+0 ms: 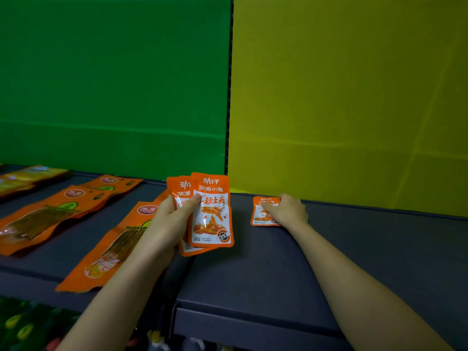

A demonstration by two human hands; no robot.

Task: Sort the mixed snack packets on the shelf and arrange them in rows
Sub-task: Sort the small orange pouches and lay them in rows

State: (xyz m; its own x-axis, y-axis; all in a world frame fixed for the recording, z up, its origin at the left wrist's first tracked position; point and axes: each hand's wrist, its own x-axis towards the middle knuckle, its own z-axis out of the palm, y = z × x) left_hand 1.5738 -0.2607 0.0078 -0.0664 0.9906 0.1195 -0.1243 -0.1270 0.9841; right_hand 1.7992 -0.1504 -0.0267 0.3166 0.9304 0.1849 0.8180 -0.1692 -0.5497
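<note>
My left hand point(172, 219) grips a fanned stack of small orange-and-white fish snack packets point(211, 211), thumb across their front, held upright above the grey shelf point(253, 274). One more packet of the same kind point(260, 214) lies flat on the shelf near the yellow back wall. My right hand point(288, 210) rests on its right side, with fingers curled over its top edge. Long orange snack packets point(109, 249) lie flat on the left part of the shelf, the nearest one partly hidden under my left forearm.
Further long orange packets point(48, 214) and yellowish packets point(27, 176) lie at the far left. A green panel point(114, 84) and a yellow panel point(354, 97) form the back wall. More goods sit on a lower shelf point(25, 325). Bare grey shelf extends to the right.
</note>
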